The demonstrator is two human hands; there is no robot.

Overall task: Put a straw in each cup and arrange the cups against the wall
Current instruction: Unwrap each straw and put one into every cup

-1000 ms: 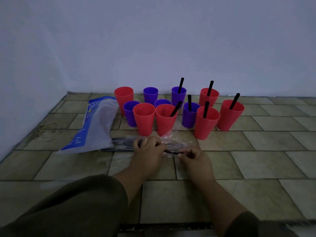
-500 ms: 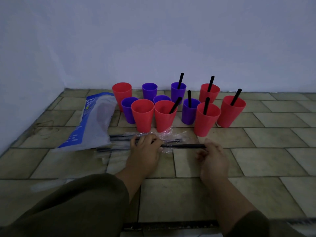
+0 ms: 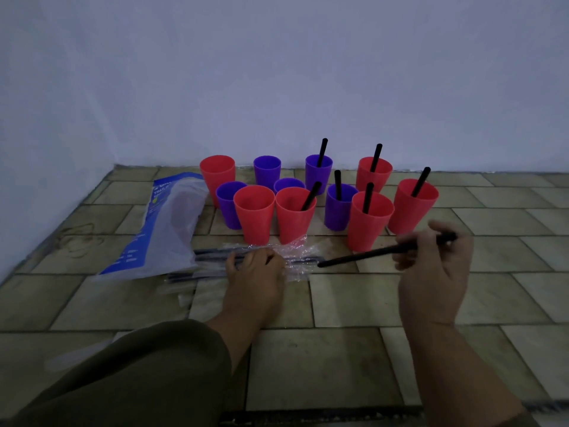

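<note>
Black plastic straw (image 3: 369,252) now fully out of crinkled clear plastic packet (image 3: 297,257); half a second back I saw its tip still inside. Right hand (image 3: 431,266) clamped on straw's right end, holding it above tiled floor (image 3: 354,303). Left hand (image 3: 255,272) holds packet down, fingers curled over it. Probably more straws inside; view dim. Six cups loaded, five at cluster's left empty, nearest being front red plastic cup (image 3: 254,211). I judge that one next. Cluster near back wall (image 3: 277,72), not yet lined up.
</note>
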